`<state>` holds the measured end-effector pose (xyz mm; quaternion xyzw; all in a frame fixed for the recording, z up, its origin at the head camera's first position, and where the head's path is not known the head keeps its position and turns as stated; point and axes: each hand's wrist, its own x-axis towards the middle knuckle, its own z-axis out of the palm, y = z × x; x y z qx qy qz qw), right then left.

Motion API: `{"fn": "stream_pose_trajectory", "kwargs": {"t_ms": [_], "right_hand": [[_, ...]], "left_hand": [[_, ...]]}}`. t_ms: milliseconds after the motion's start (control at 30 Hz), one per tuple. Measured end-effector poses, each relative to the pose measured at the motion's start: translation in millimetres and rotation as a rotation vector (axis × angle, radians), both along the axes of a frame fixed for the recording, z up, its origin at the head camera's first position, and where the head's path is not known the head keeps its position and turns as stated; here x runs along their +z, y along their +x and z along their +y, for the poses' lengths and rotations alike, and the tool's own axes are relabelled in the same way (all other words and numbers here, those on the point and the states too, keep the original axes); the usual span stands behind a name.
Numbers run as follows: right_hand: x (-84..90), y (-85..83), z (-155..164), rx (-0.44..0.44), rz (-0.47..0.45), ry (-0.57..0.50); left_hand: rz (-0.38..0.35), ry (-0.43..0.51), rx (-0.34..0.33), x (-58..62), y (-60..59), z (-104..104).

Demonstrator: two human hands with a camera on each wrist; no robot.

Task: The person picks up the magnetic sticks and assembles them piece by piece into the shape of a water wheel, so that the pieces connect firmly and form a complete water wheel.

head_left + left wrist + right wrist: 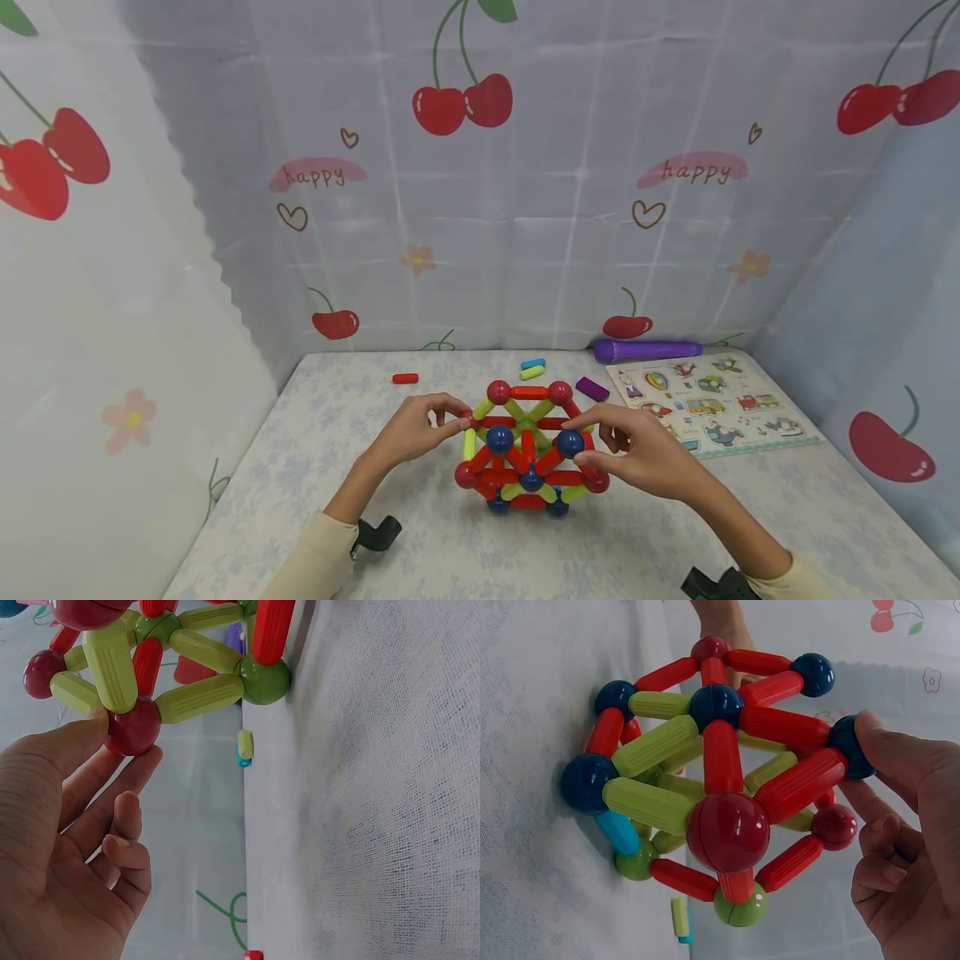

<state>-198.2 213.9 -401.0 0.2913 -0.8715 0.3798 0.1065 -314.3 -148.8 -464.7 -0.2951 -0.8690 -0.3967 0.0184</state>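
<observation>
A magnetic ball-and-stick structure (532, 479) stands on the table, built from red and yellow-green rods joined by red, blue and green balls. At its upper left, my left hand (414, 427) pinches a dark red ball (135, 727) between thumb and fingertips, the other fingers curled loosely. Across from it, my right hand (643, 448) has its thumb and index finger around a blue ball (849, 746) at the upper right front. Two red rods run into that blue ball. Low on the structure, a light blue rod (618, 831) shows in the right wrist view.
Loose rods lie behind the structure: a red one (405, 378), a blue one (533, 363), a yellow-green one (532, 373) and a purple piece (592, 389). A picture sheet (720, 400) lies at the right, with a purple stick-shaped object (648, 351) behind it against the curtain (480, 250).
</observation>
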Motion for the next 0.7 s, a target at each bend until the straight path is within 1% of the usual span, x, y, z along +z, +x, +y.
{"fn": "stream_pose_trajectory", "kwargs": {"t_ms": [133,233,333,433,500,633,700], "right_hand": [[-0.6,-2.7,2.5,0.022,0.014,0.005],[-1.5,-9.6,8.3,0.036,0.021,-0.010],[-3.2,-23.4,17.4,0.025,0.026,-0.050],[-6.3,-39.4,27.0,-0.016,0.013,-0.074],[-10.8,-49.5,31.5,-0.044,0.010,-0.070],[-24.7,-67.1,36.0,-0.069,-0.037,-0.061],[-31.1,-73.6,36.0,-0.076,-0.078,-0.057]], "left_hand": [[-0.001,-0.003,0.003,-0.1,0.1,0.3],[-0.003,-0.002,-0.001,-0.4,-0.1,0.4],[-0.003,0.000,0.001,-0.2,-0.3,0.2],[-0.002,0.002,0.006,0.3,-0.1,-0.1],[-0.007,0.003,0.007,1.0,0.1,-0.4],[-0.021,0.004,0.006,0.9,0.0,-0.1],[-0.026,0.006,0.008,0.5,-0.1,0.2]]}}
